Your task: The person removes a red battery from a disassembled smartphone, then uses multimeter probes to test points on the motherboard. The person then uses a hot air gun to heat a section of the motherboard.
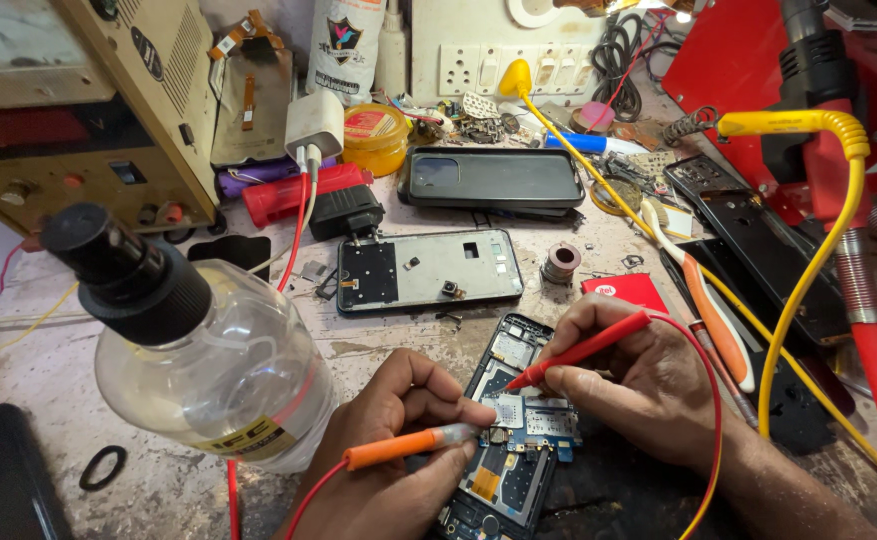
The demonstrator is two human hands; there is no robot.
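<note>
Probes (518, 395) on phone board (533, 420) — bottle (208, 360) close left

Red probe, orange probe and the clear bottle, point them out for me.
Red probe (586, 350), head view, mid shaft.
Orange probe (393, 449), head view, orange handle.
Clear bottle (220, 368), head view, its body.

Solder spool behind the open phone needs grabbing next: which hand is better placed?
Right, probably. The right hand sits nearer the small grey solder spool. The left hand is lower left, farther off. Both hold probes, red and orange.
</note>
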